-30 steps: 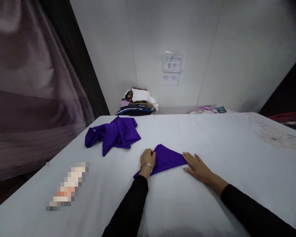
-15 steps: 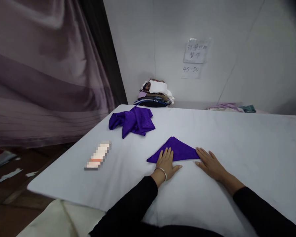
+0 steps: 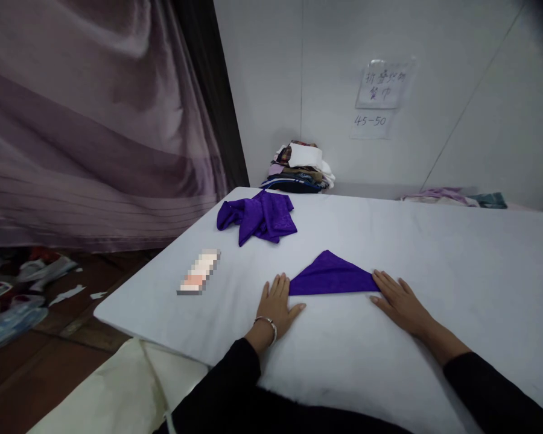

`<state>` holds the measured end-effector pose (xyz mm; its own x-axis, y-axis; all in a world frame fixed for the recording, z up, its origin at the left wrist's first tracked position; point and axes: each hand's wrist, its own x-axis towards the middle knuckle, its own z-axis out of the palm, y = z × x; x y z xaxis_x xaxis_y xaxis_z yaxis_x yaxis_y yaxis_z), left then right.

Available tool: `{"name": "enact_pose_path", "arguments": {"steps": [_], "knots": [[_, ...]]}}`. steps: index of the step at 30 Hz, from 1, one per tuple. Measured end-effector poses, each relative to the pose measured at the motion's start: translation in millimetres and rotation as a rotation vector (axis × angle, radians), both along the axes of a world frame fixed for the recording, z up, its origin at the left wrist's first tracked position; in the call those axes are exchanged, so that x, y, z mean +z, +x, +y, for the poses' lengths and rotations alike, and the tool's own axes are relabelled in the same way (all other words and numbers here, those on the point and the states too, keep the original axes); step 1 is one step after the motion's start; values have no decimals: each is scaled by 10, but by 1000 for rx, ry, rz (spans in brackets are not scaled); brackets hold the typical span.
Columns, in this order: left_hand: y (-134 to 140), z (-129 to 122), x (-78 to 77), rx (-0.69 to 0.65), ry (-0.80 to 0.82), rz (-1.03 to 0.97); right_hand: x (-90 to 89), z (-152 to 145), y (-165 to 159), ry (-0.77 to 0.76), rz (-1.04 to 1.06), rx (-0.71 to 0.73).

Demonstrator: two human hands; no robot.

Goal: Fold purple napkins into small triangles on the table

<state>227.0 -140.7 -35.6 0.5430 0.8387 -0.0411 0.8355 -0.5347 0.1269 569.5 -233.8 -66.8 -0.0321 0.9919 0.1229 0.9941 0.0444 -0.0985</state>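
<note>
A purple cloth napkin (image 3: 332, 277) lies folded into a flat triangle on the white-covered table (image 3: 353, 367), its peak pointing away from me. My left hand (image 3: 278, 307) rests flat over its left corner, fingers stretched out and thumb apart. Over the right corner, the fingertips of my right hand (image 3: 400, 304) lie flat, with that thumb also spread. The two outer corners are hidden beneath my fingers. Farther back on the left sits a crumpled heap of purple cloth (image 3: 260, 217), apart from both hands.
A pixelated, phone-shaped object (image 3: 200, 274) lies left of my left hand. Beyond the table's far edge are a stack of folded clothes (image 3: 301, 169) and more fabric (image 3: 452, 197). Paper signs (image 3: 382, 87) hang on the wall. A draped curtain (image 3: 95, 132) and floor litter (image 3: 22, 295) are at left.
My left hand has slid left from the napkin's face to its left corner. My right hand stays at the right corner. The whole view has shifted slightly.
</note>
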Motion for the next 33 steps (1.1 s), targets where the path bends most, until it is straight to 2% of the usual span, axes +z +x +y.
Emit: {"name": "enact_pose_path", "arguments": {"steps": [6, 9, 11, 13, 17, 20, 25, 30, 33], "knots": [[-221, 82, 14, 194, -5, 50, -9, 5, -4, -1, -5, -6], [-223, 76, 45, 254, 13, 14, -18, 8, -3, -1, -7, -9], [-142, 45, 80, 208, 48, -27, -18, 9, -5, 0, -2, -14], [8, 10, 122, 101, 84, -70, -12, 11, -10, 2, 4, -15], [439, 15, 173, -129, 110, -134, 13, 22, -23, -2, 12, -9], [768, 117, 154, -230, 107, -136, 39, 32, -40, -22, 26, -6], [1049, 333, 63, -247, 14, -74, 71, 42, -52, -49, 48, -23], [1045, 402, -13, -243, 11, -78, 153, 46, -55, -92, 54, -23], [1040, 406, -57, -244, 36, -80, 280, 128, -232, -73, 43, -35]]}}
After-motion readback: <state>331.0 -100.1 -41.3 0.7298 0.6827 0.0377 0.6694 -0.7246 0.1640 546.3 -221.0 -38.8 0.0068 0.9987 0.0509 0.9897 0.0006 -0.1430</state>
